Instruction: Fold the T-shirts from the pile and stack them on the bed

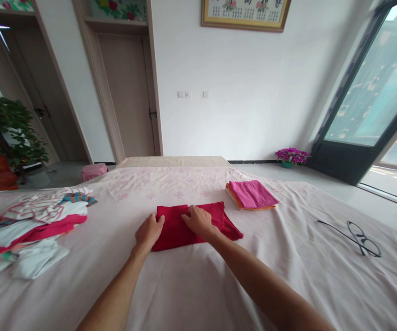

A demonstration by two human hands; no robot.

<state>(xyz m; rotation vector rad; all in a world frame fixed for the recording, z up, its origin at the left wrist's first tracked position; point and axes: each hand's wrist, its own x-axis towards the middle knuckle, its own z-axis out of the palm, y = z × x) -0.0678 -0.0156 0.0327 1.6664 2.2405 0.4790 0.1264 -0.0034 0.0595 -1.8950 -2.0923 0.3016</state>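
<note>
A red garment [174,230], partly folded into a flat oblong, lies on the sheet in front of me. My left hand [149,231] is closed at its left edge, thumb on top of the fabric. Near the middle of the upper layer, my right hand [198,221] pinches the cloth with curled fingers. To the right of my right hand, a corner of the garment sticks out past the fold. The undersides of the fingers on both hands are hidden.
A neat stack of folded clothes, pink [252,194] on top, lies at right beyond the garment. Eyeglasses [363,240] rest farther right. A loose heap of clothes [33,225] is at left. Everything lies on a pale patterned bedsheet [178,289].
</note>
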